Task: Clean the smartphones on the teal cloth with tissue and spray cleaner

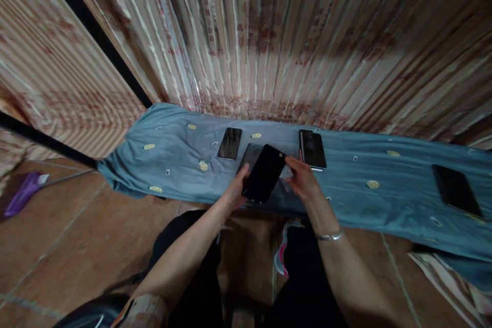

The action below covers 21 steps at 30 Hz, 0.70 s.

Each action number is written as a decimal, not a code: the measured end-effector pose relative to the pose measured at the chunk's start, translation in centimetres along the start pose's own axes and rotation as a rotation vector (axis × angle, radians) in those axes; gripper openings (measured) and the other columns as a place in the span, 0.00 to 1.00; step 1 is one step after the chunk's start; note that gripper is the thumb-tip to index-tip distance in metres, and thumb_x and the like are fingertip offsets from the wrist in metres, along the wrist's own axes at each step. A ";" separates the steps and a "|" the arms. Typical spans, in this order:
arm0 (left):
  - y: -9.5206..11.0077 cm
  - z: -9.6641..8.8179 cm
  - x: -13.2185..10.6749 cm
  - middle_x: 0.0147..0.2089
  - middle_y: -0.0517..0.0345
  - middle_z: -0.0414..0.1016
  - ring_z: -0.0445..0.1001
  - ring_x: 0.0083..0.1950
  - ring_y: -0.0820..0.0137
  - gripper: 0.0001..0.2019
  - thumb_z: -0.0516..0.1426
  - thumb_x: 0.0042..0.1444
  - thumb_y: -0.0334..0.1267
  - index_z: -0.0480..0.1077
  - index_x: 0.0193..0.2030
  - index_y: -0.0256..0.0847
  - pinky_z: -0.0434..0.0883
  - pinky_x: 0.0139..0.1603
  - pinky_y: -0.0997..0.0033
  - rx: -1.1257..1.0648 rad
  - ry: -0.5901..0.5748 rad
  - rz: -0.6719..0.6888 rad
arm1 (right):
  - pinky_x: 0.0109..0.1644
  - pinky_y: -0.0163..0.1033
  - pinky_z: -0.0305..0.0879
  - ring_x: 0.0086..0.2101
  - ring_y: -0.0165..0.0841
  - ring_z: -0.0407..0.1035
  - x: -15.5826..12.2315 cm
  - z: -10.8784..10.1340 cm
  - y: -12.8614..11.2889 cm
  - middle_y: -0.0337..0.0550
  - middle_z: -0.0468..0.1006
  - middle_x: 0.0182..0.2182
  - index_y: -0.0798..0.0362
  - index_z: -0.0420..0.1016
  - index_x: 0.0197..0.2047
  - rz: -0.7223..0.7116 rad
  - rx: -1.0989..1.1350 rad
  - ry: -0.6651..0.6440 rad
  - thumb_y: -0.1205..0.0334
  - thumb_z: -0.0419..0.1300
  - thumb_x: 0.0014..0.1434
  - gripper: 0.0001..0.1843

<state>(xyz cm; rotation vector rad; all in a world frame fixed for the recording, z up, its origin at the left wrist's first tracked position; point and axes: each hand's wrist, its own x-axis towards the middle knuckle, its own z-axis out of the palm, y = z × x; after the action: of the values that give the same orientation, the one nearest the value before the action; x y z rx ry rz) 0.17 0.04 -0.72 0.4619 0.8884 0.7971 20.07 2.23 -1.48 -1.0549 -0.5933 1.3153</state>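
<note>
The left hand (236, 189) and right hand (303, 178) grip a black phone (265, 175) with their fingers (292, 162) above the teal cloth (346, 189).

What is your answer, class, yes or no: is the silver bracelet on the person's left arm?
No, the silver bracelet circles the right arm, behind the right hand.

Pleated curtains (253, 77) with reddish patterns hang behind a long, cloth-covered table (346, 200); brown tiles (49, 246) pave the dim floor.
</note>
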 end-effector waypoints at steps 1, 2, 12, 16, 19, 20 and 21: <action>-0.1 0.0 -0.2 0.43 0.37 0.88 0.87 0.52 0.50 0.31 0.46 0.76 0.53 0.81 0.55 0.28 0.78 0.60 0.51 -0.040 -0.057 -0.053 | 0.22 0.32 0.73 0.22 0.31 0.76 -0.1 0.2 0.0 0.34 0.82 0.22 0.50 0.81 0.28 0.035 0.022 0.002 0.61 0.82 0.43 0.15; -0.3 0.0 -0.4 0.45 0.35 0.88 0.87 0.51 0.49 0.33 0.45 0.77 0.54 0.80 0.59 0.27 0.78 0.59 0.49 -0.084 -0.116 -0.100 | 0.22 0.31 0.74 0.22 0.30 0.76 -0.2 0.3 0.0 0.34 0.82 0.22 0.50 0.81 0.28 0.062 0.037 0.009 0.62 0.83 0.42 0.15; -1.0 0.6 -1.1 0.48 0.34 0.87 0.88 0.47 0.54 0.32 0.42 0.78 0.52 0.76 0.63 0.28 0.81 0.54 0.51 -0.179 -0.138 -0.157 | 0.36 0.34 0.76 0.32 0.31 0.78 0.8 -1.0 1.1 0.39 0.87 0.33 0.50 0.87 0.34 -0.092 -0.141 -0.004 0.53 0.75 0.49 0.12; -0.8 1.0 -1.2 0.45 0.34 0.87 0.88 0.44 0.56 0.32 0.42 0.78 0.51 0.78 0.60 0.26 0.83 0.50 0.56 -0.199 -0.073 -0.152 | 0.43 0.42 0.77 0.36 0.35 0.78 1.7 -2.0 1.3 0.43 0.88 0.37 0.51 0.89 0.43 -0.401 -0.446 0.099 0.53 0.66 0.57 0.16; -0.6 1.7 -1.5 0.45 0.36 0.88 0.88 0.44 0.58 0.29 0.44 0.78 0.48 0.78 0.60 0.27 0.83 0.50 0.57 -0.229 -0.020 -0.140 | 0.56 0.51 0.78 0.47 0.43 0.81 1.7 -2.5 1.1 0.49 0.89 0.46 0.51 0.88 0.49 -0.597 -0.640 0.084 0.53 0.61 0.62 0.19; -0.5 1.9 -1.7 0.45 0.36 0.88 0.88 0.44 0.58 0.28 0.44 0.78 0.48 0.78 0.60 0.28 0.83 0.51 0.57 -0.233 0.001 -0.138 | 0.61 0.53 0.76 0.51 0.44 0.81 1.6 -2.5 1.1 0.50 0.88 0.50 0.51 0.87 0.52 -0.661 -0.695 0.069 0.53 0.60 0.64 0.20; -0.4 2.2 -1.8 0.45 0.37 0.88 0.88 0.43 0.58 0.28 0.44 0.78 0.47 0.78 0.60 0.28 0.83 0.51 0.56 -0.234 0.016 -0.138 | 0.66 0.55 0.73 0.55 0.45 0.80 1.5 -2.5 1.2 0.51 0.87 0.53 0.51 0.86 0.54 -0.716 -0.742 0.056 0.53 0.59 0.65 0.21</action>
<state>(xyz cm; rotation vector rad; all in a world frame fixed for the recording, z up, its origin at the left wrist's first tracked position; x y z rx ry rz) 1.40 -1.70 1.18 0.1867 0.8210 0.7671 21.97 2.90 -3.94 -1.2811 -1.3277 0.4198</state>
